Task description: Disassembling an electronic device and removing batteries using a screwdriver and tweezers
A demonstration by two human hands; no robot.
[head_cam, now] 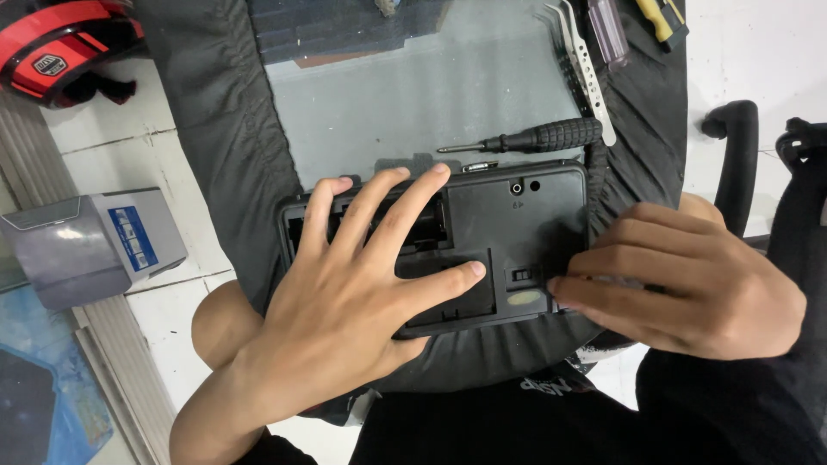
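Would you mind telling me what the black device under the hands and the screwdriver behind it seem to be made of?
The black device looks like matte moulded plastic: dull even sheen, crisp recessed panels. The screwdriver seems to have a bright metal shaft and a black knurled handle, rubber or plastic; I cannot tell which.

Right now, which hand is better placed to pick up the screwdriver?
Probably the right hand: only its fingertips touch the black device's edge, while the left hand lies spread flat, steadying it. The screwdriver lies just beyond.
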